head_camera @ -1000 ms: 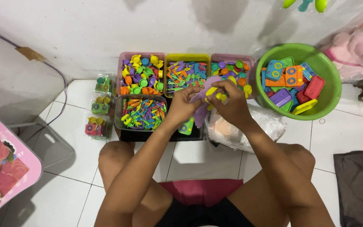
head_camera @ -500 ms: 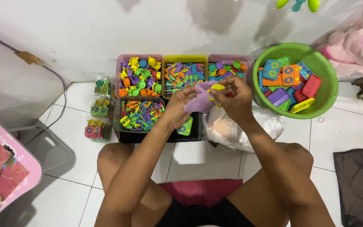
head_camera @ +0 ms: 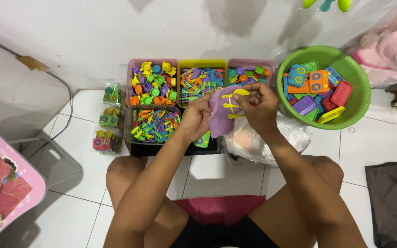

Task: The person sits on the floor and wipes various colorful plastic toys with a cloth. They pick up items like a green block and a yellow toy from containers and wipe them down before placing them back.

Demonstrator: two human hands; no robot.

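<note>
My left hand (head_camera: pixel 195 118) holds a flat purple plastic toy piece (head_camera: pixel 220 118) upright over the trays. My right hand (head_camera: pixel 259 105) pinches small yellow toy utensils (head_camera: pixel 233 105) against that purple piece, one of them a yellow spoon (head_camera: pixel 240 93) sticking out at the top. Both hands hover above a black tray (head_camera: pixel 175 149) that has a green toy piece (head_camera: pixel 203 140) in it. Behind them stand small trays of mixed coloured toy cups (head_camera: pixel 152 82), toy cutlery (head_camera: pixel 201 79) and more small pieces (head_camera: pixel 250 73).
A green basin (head_camera: pixel 359 98) of flat coloured toy panels sits at the right, a clear plastic bag (head_camera: pixel 272 138) beside it. Packed toy sets (head_camera: pixel 106 120) lie left of the trays. A pink plush toy (head_camera: pixel 391 53) leans on the wall. A pink stool (head_camera: pixel 1 183) stands at left, dark cloth (head_camera: pixel 394 202) at right.
The purple piece has come lower and turned flat towards me between both hands. My right hand now pinches several yellow utensils against its face.
</note>
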